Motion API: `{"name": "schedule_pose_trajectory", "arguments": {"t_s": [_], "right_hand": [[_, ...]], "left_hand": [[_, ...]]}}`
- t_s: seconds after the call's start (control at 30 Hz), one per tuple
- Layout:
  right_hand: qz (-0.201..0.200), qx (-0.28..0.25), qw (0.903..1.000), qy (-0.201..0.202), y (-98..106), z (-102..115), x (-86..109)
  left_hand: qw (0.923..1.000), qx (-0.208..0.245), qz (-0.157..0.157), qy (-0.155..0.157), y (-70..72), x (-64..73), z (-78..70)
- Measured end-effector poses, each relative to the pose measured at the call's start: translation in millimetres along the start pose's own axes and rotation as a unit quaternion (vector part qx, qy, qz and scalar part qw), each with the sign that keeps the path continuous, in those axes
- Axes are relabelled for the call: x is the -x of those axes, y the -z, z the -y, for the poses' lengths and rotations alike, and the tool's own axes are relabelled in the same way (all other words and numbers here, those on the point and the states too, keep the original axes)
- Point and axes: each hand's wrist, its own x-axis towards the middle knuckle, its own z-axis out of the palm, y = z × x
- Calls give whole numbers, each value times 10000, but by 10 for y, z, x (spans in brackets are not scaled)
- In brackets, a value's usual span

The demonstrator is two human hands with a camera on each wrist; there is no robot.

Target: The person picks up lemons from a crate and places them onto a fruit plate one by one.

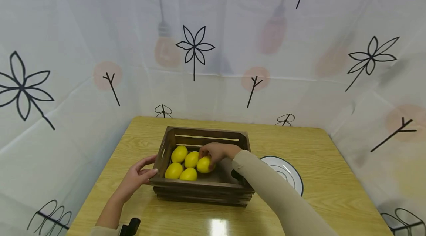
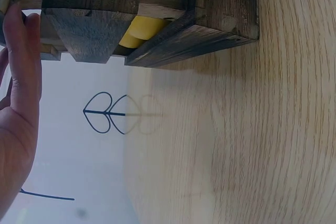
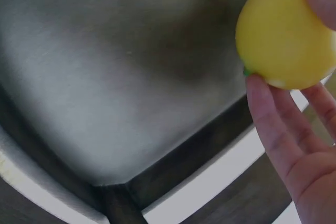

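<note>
A brown wooden crate (image 1: 203, 184) with slatted sides stands on the table. Inside its left half, several yellow lemons (image 1: 173, 171) lie grouped together. My right hand (image 1: 217, 152) reaches into the crate over the far side and grips a lemon (image 1: 203, 164) beside that group. The right wrist view shows this lemon (image 3: 286, 35) between thumb and fingers, its green tip near a fingertip. With thumb and fingers at the rim, my left hand (image 1: 141, 172) holds the crate's left wall. In the left wrist view, that hand (image 2: 21, 93) touches the dark wooden slats (image 2: 86, 30).
A white plate (image 1: 294, 175) with a dark rim lies right of the crate, partly hidden by my right sleeve (image 1: 269, 188). The light wooden table (image 1: 133, 143) carries everything. A patterned white cloth (image 1: 219, 91) hangs behind and along both sides.
</note>
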Motion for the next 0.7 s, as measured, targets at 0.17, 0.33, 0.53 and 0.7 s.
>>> {"name": "schedule_pose_trajectory", "arguments": {"t_s": [0.17,0.33,0.53,0.7], "right_hand": [[-289,-247,9987,326,52,45,24],[-524,-402,9960,604,101,76,35],[-690,-681,9929,689,143,96,37],[-850,-713,9910,746,147,115,54]], "left_hand": [[10000,3,-34,31,4,0,-7],[10000,30,-21,52,13,3,-14],[9999,108,-8,51,14,0,-13],[9999,128,4,50,-6,-1,-17]]}}
